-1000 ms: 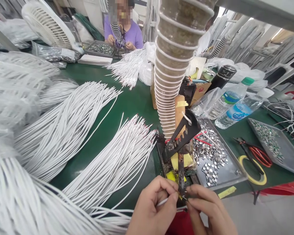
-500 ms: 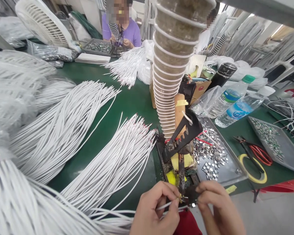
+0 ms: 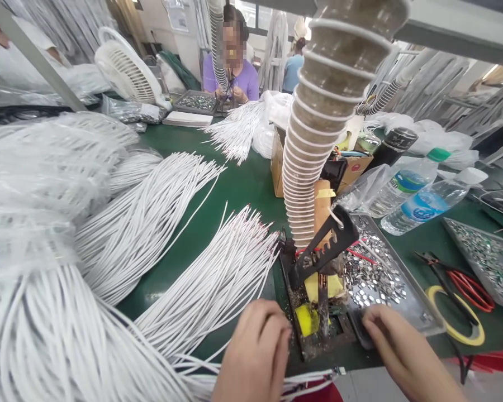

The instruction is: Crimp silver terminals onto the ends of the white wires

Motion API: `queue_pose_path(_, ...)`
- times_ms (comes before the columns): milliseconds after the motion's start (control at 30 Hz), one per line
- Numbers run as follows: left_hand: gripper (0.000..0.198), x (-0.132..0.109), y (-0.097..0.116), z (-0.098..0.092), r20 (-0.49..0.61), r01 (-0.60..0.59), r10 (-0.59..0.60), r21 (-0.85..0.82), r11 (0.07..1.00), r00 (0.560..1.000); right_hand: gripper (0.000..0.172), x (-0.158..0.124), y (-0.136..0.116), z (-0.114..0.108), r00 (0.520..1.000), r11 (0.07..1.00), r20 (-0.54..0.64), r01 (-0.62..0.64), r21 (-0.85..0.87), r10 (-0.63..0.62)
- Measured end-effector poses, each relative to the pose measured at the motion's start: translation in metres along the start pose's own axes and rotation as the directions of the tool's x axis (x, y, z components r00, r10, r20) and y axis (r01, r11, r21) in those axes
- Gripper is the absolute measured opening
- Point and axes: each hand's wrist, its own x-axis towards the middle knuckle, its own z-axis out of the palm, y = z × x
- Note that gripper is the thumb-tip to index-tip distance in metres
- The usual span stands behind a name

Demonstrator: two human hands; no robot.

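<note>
My left hand [image 3: 254, 349] is at the table's near edge with its fingers curled. A thin white cable [image 3: 314, 379] runs out to the right from under it and ends in a small metal terminal. My right hand [image 3: 396, 349] has its fingers curled at the front corner of the metal tray [image 3: 419, 312], which holds small shiny metal clips; what the fingers hold is hidden. Between the hands stands a soldering stand [image 3: 321, 268] with a yellow sponge [image 3: 305, 319] in a dirty base.
Big bundles of white cables [image 3: 209, 279] cover the green table [image 3: 235, 184] to the left. A ribbed extraction hose [image 3: 314, 128] hangs over the stand. Two water bottles [image 3: 427, 201], red-handled cutters [image 3: 465, 276], yellow tape and another clip tray lie right. A person in purple works at the far end.
Both hands have drawn back from the soldering tip and moved apart. The cable with its terminal now lies lower, at the table edge. The view has tilted up.
</note>
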Motion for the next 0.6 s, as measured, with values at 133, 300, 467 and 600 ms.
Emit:
queue_pose_path(133,0.029,0.000,-0.016,-0.003,-0.012,0.088,-0.093,0.459,0.884,0.996,0.019,0.012,-0.012,0.013,0.994,1.000,-0.105,-0.017,0.001,0.017)
queue_pose_path(300,0.042,-0.003,-0.026,0.008,0.036,0.098,-0.135,0.510,0.855,0.990,0.026,0.019,-0.028,0.017,0.957,1.000,-0.290,-0.001,-0.004,0.000)
queue_pose_path(467,0.036,0.001,-0.010,-0.001,-0.109,0.226,-0.209,0.181,0.957,0.972,0.025,0.011,-0.033,0.013,0.911,0.998,-0.409,-0.059,-0.015,0.048)
queue_pose_path(600,0.032,-0.007,0.013,-0.013,-0.116,0.230,-0.267,-0.258,0.938,0.957,0.018,0.002,-0.038,0.008,0.887,0.996,-0.459,-0.022,0.084,0.058)
